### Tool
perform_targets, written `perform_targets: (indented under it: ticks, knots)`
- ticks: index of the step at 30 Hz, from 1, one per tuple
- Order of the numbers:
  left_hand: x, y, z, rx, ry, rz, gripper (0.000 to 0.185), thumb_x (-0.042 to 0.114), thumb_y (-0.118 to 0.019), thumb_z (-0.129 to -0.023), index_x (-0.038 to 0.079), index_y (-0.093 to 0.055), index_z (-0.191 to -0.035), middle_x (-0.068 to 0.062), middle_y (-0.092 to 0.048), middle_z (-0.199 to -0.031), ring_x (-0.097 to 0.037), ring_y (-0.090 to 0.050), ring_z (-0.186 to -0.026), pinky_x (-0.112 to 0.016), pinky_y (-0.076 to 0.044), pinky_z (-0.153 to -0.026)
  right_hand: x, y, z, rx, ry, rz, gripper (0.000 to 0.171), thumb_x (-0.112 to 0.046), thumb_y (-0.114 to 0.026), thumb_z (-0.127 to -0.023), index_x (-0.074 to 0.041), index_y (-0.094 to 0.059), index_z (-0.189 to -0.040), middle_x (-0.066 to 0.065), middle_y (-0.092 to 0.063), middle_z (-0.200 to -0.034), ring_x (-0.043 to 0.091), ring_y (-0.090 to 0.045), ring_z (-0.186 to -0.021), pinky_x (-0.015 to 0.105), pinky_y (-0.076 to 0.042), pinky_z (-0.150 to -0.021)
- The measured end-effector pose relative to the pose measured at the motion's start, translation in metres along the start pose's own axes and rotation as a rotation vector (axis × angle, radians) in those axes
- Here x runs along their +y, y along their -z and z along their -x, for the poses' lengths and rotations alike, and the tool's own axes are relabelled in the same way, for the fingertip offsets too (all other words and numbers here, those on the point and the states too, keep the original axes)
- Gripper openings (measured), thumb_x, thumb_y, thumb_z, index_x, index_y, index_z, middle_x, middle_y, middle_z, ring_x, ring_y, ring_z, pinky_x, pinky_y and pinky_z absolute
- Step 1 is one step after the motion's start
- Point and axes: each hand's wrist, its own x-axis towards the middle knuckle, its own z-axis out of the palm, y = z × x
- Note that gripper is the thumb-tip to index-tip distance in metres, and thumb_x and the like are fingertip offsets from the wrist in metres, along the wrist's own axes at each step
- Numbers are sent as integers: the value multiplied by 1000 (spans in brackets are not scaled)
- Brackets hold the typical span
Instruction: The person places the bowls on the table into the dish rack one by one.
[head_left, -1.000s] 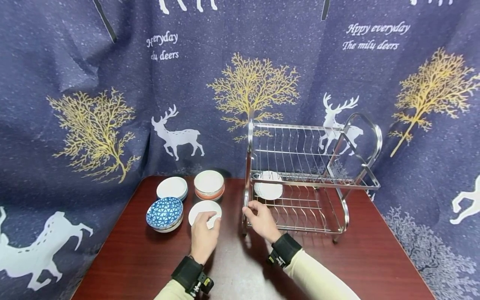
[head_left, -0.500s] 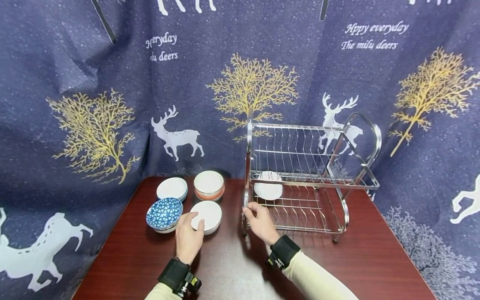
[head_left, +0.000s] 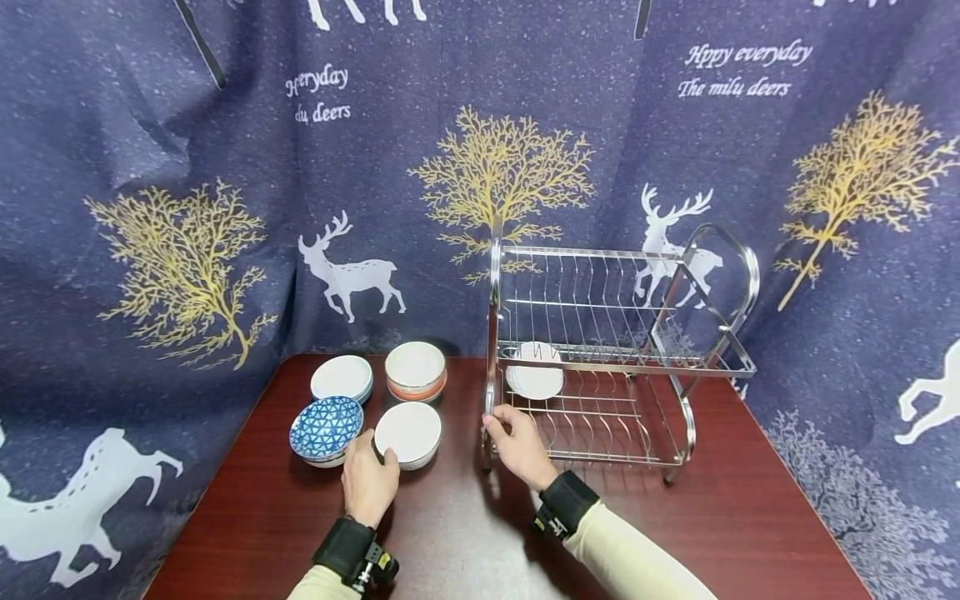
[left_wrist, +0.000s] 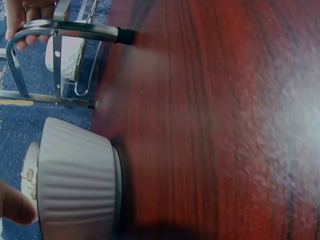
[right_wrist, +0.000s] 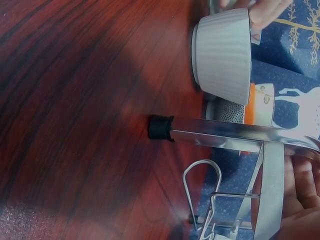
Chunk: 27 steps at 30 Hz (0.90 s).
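A white ribbed bowl (head_left: 408, 433) stands upright on the table. At its left side is my left hand (head_left: 370, 479), fingers loosely bent, thumb near the rim; the left wrist view shows the thumb (left_wrist: 19, 207) just above the rim level. Whether it touches the bowl is hard to tell. A blue-patterned bowl (head_left: 327, 427), resting on another bowl, is close on the hand's other side. My right hand (head_left: 522, 446) grips the left front post of a two-tier metal dish rack (head_left: 600, 367). In the right wrist view its curled fingers (right_wrist: 302, 182) show behind the frame.
Behind are a stack of white and orange-rimmed bowls (head_left: 416, 371) and a white bowl stack (head_left: 342, 379). One white bowl (head_left: 535, 371) leans in the rack's lower tier. A patterned cloth (head_left: 420, 183) hangs behind the dark red table (head_left: 465, 525).
My left hand has moved left from above the white bowl to its left side, thumb and fingers leaving the inside. The bowl and my right hand on the rack have stayed in place.
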Motion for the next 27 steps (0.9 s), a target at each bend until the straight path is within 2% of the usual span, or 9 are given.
perform_targets:
  ticks: [5, 8, 10, 12, 15, 18, 22, 27]
  knots:
    - [-4, 0, -2, -71, 90, -18, 40, 13, -59, -85, -12, -57, -117, -31, -57, -112, -47, -54, -104, -60, -42, -86, -1, 1, 1, -7, 2, -3, 12, -12, -60, -94, -11, -63, -83, -6, -61, -76, 9, -53, -68, 24, -45, -63]
    - [-6, 0, -3, -128, 178, 29, 38, 16, -54, -88, -8, -58, -117, -26, -63, -103, -37, -66, -83, -55, -44, -85, -1, 2, 1, -14, 4, -12, 11, -12, -59, -94, -8, -64, -84, -4, -63, -78, 9, -54, -68, 24, -45, -64]
    - [-7, -1, -3, -179, 257, 119, 37, 18, -51, -91, -6, -57, -118, -24, -66, -100, -28, -69, -66, -50, -50, -80, -1, 2, 1, -19, 2, -16, 12, -12, -59, -94, -5, -64, -86, -3, -64, -79, 9, -54, -68, 24, -46, -64]
    - [-7, -2, -4, -233, 345, 257, 40, 17, -47, -93, -9, -53, -123, -26, -64, -100, -25, -68, -58, -46, -55, -70, -1, 2, 1, -23, 0, -20, 14, -12, -59, -95, -3, -64, -86, -2, -64, -79, 9, -54, -68, 24, -46, -64]
    - [-9, -4, -5, -290, 469, 467, 44, 14, -42, -95, -14, -44, -128, -31, -60, -101, -28, -69, -69, -38, -57, -57, 0, 2, 1, -26, -6, -23, 13, -12, -59, -95, -4, -64, -86, -1, -64, -79, 10, -54, -67, 24, -46, -63]
    - [-10, -5, -6, -315, 554, 593, 44, 13, -39, -96, -17, -41, -127, -30, -58, -98, -33, -68, -80, -38, -57, -59, 0, 1, 1, -23, -7, -19, 12, -13, -59, -95, -8, -63, -84, 0, -64, -78, 9, -54, -67, 24, -46, -62]
    - [-11, -4, -8, -325, 604, 644, 40, 13, -39, -96, -17, -44, -121, -29, -58, -97, -36, -66, -85, -39, -57, -62, -1, 1, 1, -18, -2, -16, 12, -12, -59, -95, -9, -63, -83, -1, -63, -77, 9, -54, -66, 24, -46, -61]
    - [-11, -4, -9, -315, 612, 650, 37, 13, -40, -95, -16, -47, -117, -27, -60, -93, -32, -67, -80, -40, -57, -63, 0, 1, 1, -12, -2, -12, 12, -13, -59, -95, -11, -63, -83, -5, -61, -76, 9, -53, -65, 24, -45, -62]
